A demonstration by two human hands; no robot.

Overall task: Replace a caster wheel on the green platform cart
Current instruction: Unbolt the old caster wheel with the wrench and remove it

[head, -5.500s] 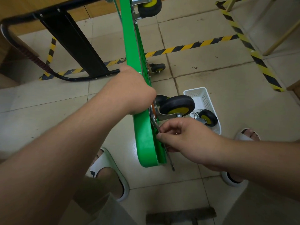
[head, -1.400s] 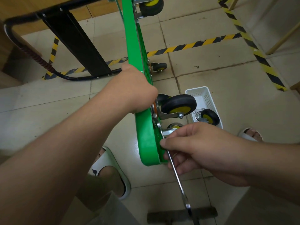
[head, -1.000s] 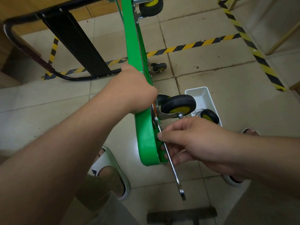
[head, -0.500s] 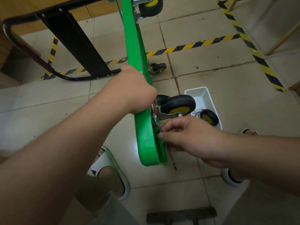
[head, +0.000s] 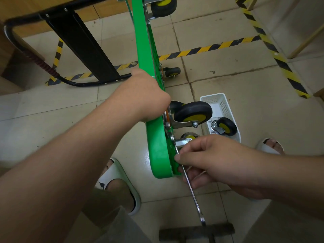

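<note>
Green cart on edge — left hand grips its rim, right hand pinches a wrench below the caster wheel.

A cart stands on its edge on the floor; right of it, a basket holds a loose caster.

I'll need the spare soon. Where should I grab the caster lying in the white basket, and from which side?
I'd take the caster by its black tyre, coming down from above. The white basket is open only at the top and its walls shut off the sides; the tyre looks round and free, while the metal mounting plate lies close to the basket's wall.
</note>
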